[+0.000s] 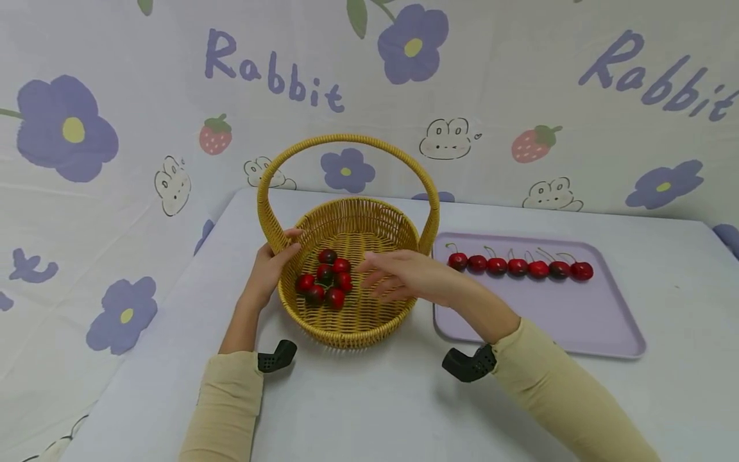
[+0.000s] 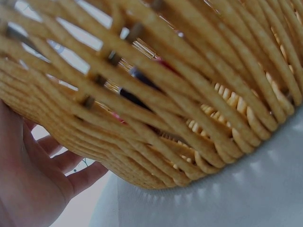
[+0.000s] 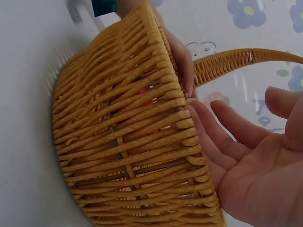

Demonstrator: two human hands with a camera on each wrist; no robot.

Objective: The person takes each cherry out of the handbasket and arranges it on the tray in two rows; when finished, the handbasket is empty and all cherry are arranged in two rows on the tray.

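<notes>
A round yellow wicker basket (image 1: 355, 337) with a tall arched handle stands on the table. Several dark red cherries (image 1: 335, 297) lie together on the left part of its floor. My left hand (image 1: 270, 266) holds the basket's left rim at the foot of the handle, thumb over the edge; the left wrist view shows its fingers (image 2: 90, 176) along the outer weave. Reaching over the right rim, my right hand (image 1: 412, 277) is above the basket with loosely extended fingers and nothing in it. In the right wrist view, its palm (image 3: 265, 177) shows beside the rim.
Right of the basket, a light purple tray (image 1: 543, 321) bears a row of several cherries (image 1: 517, 267) with stems along its back part. A cloth (image 1: 479, 64) printed with flowers, rabbits and strawberries hangs behind the white table (image 1: 369, 404).
</notes>
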